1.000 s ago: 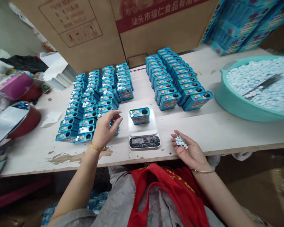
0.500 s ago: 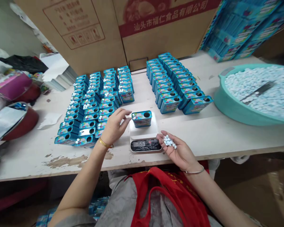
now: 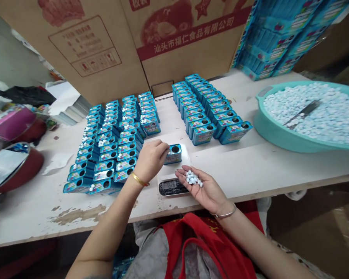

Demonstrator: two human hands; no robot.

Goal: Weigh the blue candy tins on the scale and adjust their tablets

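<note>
My left hand [image 3: 151, 157], fingers pinched together, is at the left end of a blue candy tin [image 3: 173, 155]. What the fingertips hold, if anything, is hidden. Upright on a white digital scale [image 3: 173, 187], the tin shows a dark round hole in its top. The scale's lit display seems to read 152.6. My right hand [image 3: 205, 190] is cupped palm up over the scale's right front, holding a small heap of pale blue-white candies [image 3: 193, 178]. Left of the scale stand rows of similar tins [image 3: 107, 155], many with white candies on their tops.
More tins [image 3: 203, 131] stand in two rows behind the scale. A turquoise basin [image 3: 279, 133] of candies with a dark flat scoop [image 3: 304, 110] sits at right. Large cartons [image 3: 104, 46] block the back. A red bowl [image 3: 29, 166] and paper scrap [image 3: 57, 162] lie left.
My left hand has moved right onto the tin's left end, and its fingers have closed into a pinch. My right hand, still holding candies, has come closer over the scale. The view has shifted slightly.
</note>
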